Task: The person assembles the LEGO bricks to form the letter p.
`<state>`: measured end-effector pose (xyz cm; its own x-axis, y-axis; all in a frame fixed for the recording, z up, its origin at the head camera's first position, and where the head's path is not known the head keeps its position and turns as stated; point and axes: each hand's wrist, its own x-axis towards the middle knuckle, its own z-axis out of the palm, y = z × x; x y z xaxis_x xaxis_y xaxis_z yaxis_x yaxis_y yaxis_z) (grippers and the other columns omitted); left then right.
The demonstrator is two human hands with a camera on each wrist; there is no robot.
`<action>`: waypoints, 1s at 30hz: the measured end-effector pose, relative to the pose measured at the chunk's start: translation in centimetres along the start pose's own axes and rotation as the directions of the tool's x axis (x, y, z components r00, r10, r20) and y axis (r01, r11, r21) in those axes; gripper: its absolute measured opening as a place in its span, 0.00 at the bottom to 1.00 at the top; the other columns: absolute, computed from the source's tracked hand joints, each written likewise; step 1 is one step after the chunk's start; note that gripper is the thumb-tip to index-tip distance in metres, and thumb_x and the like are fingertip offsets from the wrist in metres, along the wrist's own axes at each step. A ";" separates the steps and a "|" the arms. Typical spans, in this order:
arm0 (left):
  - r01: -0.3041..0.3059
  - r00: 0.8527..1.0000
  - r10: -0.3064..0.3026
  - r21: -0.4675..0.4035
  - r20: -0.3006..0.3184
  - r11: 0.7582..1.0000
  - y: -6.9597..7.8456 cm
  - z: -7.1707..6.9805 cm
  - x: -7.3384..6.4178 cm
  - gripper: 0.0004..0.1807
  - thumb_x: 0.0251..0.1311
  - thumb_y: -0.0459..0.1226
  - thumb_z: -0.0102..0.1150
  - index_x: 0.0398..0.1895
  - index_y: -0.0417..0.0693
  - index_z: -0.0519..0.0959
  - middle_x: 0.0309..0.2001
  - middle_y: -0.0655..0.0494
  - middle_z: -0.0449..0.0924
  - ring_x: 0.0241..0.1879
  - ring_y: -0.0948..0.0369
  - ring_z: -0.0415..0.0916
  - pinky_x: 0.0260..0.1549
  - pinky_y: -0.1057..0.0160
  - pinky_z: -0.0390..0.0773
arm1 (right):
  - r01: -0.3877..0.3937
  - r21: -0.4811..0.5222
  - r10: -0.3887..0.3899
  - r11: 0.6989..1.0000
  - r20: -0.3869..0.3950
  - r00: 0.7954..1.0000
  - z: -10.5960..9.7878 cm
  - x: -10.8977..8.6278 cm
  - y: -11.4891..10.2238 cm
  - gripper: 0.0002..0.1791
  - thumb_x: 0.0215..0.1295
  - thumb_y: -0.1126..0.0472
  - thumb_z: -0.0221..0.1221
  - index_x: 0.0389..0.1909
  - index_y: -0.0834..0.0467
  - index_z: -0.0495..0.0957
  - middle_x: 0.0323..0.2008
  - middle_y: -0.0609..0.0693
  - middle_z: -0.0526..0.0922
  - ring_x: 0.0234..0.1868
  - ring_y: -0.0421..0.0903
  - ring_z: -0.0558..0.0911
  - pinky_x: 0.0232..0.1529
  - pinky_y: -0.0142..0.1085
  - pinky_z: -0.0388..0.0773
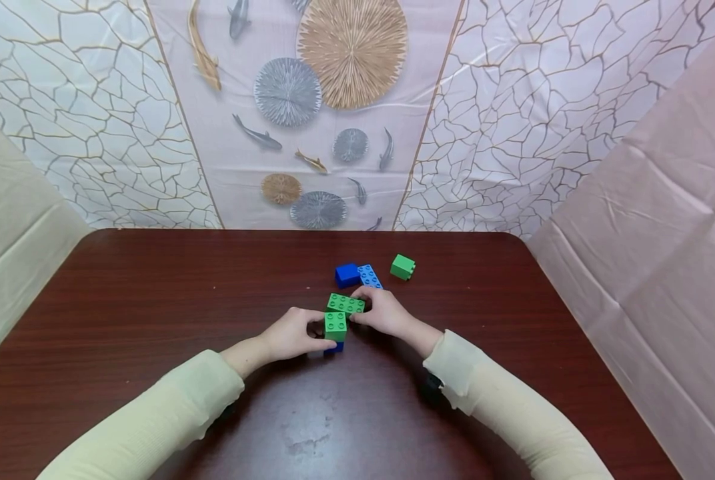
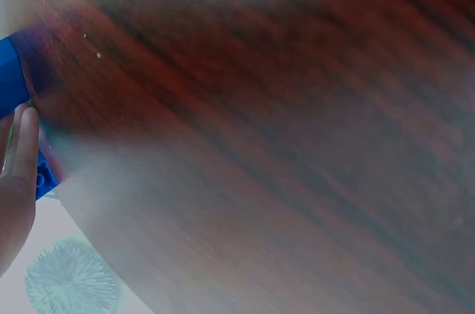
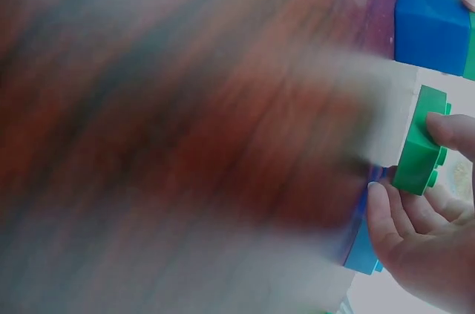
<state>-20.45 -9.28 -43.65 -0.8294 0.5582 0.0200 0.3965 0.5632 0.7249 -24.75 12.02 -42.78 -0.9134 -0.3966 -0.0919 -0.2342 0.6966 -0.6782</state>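
Note:
In the head view, my left hand (image 1: 293, 333) pinches a small square green brick (image 1: 335, 327) between thumb and fingers. Beneath it sits a blue brick (image 1: 335, 348), largely covered from above; its side shows in the right wrist view as a blue block (image 3: 430, 28). My right hand (image 1: 386, 313) grips a longer green brick (image 1: 344, 303) by its right end, studs facing up, just behind the green-and-blue stack. The right wrist view has this long brick (image 3: 420, 143) between thumb and fingers, held off the tabletop. Only part of my left hand (image 2: 16, 195) enters the left wrist view.
Beyond the hands lie a dark blue brick (image 1: 347, 275) and a lighter blue studded brick (image 1: 368, 275), side by side. Farther right, a green brick (image 1: 402, 267) lies on its side. The dark wooden table (image 1: 201, 287) ends at a patterned cloth backdrop (image 1: 351, 187).

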 end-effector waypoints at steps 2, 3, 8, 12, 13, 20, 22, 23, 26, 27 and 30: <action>0.010 1.000 -0.010 -0.003 0.003 1.000 0.0 0.0 0.0 0.21 0.53 0.46 0.66 0.48 0.47 0.79 0.42 0.56 0.84 0.40 0.64 0.81 0.40 0.66 0.80 | -0.004 0.006 0.004 1.000 -0.005 1.000 -0.2 -0.1 0.1 0.17 0.55 0.61 0.65 0.46 0.57 0.77 0.45 0.53 0.81 0.37 0.44 0.77 0.41 0.37 0.76; 0.012 1.000 -0.012 -0.003 0.003 1.000 0.0 0.0 0.0 0.21 0.53 0.46 0.66 0.48 0.47 0.79 0.42 0.56 0.84 0.40 0.64 0.81 0.40 0.66 0.80 | -0.005 0.009 0.005 1.000 -0.007 1.000 -0.3 -0.2 0.1 0.17 0.55 0.61 0.65 0.46 0.57 0.76 0.45 0.53 0.81 0.38 0.45 0.77 0.42 0.39 0.76; 0.019 1.000 -0.019 -0.005 0.001 1.000 0.1 0.0 0.0 0.20 0.52 0.46 0.66 0.47 0.47 0.80 0.41 0.56 0.84 0.40 0.64 0.80 0.41 0.65 0.80 | 0.005 0.024 -0.005 1.000 -0.018 1.000 -0.8 -0.5 0.3 0.18 0.56 0.61 0.64 0.48 0.59 0.76 0.49 0.55 0.80 0.49 0.50 0.76 0.53 0.46 0.74; 0.013 1.000 -0.013 -0.005 -0.003 1.000 0.2 0.0 -0.1 0.20 0.52 0.46 0.67 0.46 0.47 0.80 0.40 0.56 0.84 0.40 0.64 0.81 0.41 0.64 0.80 | 0.028 0.045 -0.026 0.999 -0.032 0.999 -1.3 -0.9 0.1 0.18 0.57 0.61 0.63 0.49 0.60 0.76 0.50 0.56 0.80 0.53 0.53 0.76 0.56 0.49 0.72; 0.010 1.000 -0.010 -0.003 -0.006 1.000 0.2 -0.1 -0.1 0.19 0.52 0.46 0.67 0.45 0.47 0.80 0.40 0.56 0.84 0.40 0.64 0.81 0.41 0.64 0.80 | 0.032 0.053 -0.030 0.998 -0.034 0.999 -1.4 -1.0 0.1 0.19 0.57 0.61 0.63 0.49 0.61 0.76 0.50 0.56 0.80 0.53 0.53 0.75 0.56 0.49 0.72; -0.006 1.000 0.006 -0.008 -0.011 1.000 0.2 -0.1 -0.1 0.18 0.52 0.45 0.67 0.44 0.46 0.80 0.39 0.55 0.84 0.39 0.63 0.81 0.39 0.66 0.80 | 0.055 0.065 -0.052 0.996 -0.047 0.998 -1.9 -1.5 -0.3 0.20 0.57 0.61 0.62 0.51 0.61 0.76 0.50 0.57 0.80 0.50 0.52 0.76 0.52 0.47 0.75; -0.007 1.000 0.007 -0.012 -0.009 1.000 0.2 -0.1 -0.1 0.18 0.52 0.45 0.67 0.44 0.46 0.80 0.39 0.55 0.84 0.39 0.63 0.81 0.39 0.66 0.80 | 0.061 0.061 -0.058 0.996 -0.051 0.997 -2.0 -1.6 -0.4 0.20 0.57 0.61 0.63 0.51 0.61 0.76 0.50 0.57 0.80 0.51 0.52 0.76 0.52 0.47 0.75; -0.009 1.000 0.009 -0.014 -0.009 1.000 0.1 -0.1 -0.1 0.18 0.52 0.45 0.67 0.43 0.46 0.80 0.39 0.55 0.84 0.39 0.63 0.81 0.39 0.66 0.80 | 0.062 0.061 -0.059 0.996 -0.052 0.997 -2.1 -1.6 -0.5 0.21 0.56 0.61 0.63 0.51 0.61 0.76 0.51 0.57 0.80 0.51 0.53 0.76 0.52 0.48 0.75; -0.016 1.000 0.015 -0.014 -0.011 1.000 0.0 0.0 0.0 0.17 0.52 0.45 0.67 0.43 0.46 0.80 0.38 0.55 0.84 0.38 0.63 0.81 0.39 0.65 0.80 | 0.067 0.062 -0.064 0.996 -0.051 0.997 -2.4 -1.8 -0.7 0.21 0.57 0.61 0.62 0.52 0.61 0.76 0.51 0.57 0.79 0.51 0.53 0.76 0.52 0.48 0.75; -0.018 1.000 0.018 -0.012 -0.013 1.000 0.0 0.0 0.0 0.17 0.52 0.45 0.67 0.43 0.46 0.80 0.38 0.55 0.84 0.38 0.63 0.81 0.39 0.65 0.80 | 0.069 0.064 -0.066 0.996 -0.050 0.997 -2.5 -1.9 -0.9 0.20 0.57 0.61 0.62 0.52 0.61 0.76 0.51 0.57 0.79 0.51 0.53 0.76 0.51 0.47 0.76; -0.021 1.000 0.021 -0.011 -0.012 1.000 0.0 -0.1 -0.1 0.17 0.52 0.45 0.67 0.42 0.47 0.80 0.38 0.55 0.84 0.38 0.64 0.81 0.39 0.65 0.80 | 0.076 0.073 -0.073 0.994 -0.044 0.996 -2.7 -2.1 -1.2 0.21 0.57 0.61 0.62 0.52 0.61 0.76 0.51 0.57 0.79 0.51 0.52 0.76 0.52 0.47 0.76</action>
<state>-20.40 -9.35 -43.56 -0.8257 0.5624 0.0436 0.4096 0.5446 0.7319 -23.49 13.67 -39.79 -0.9074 -0.4202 -0.0101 -0.2784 0.6189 -0.7345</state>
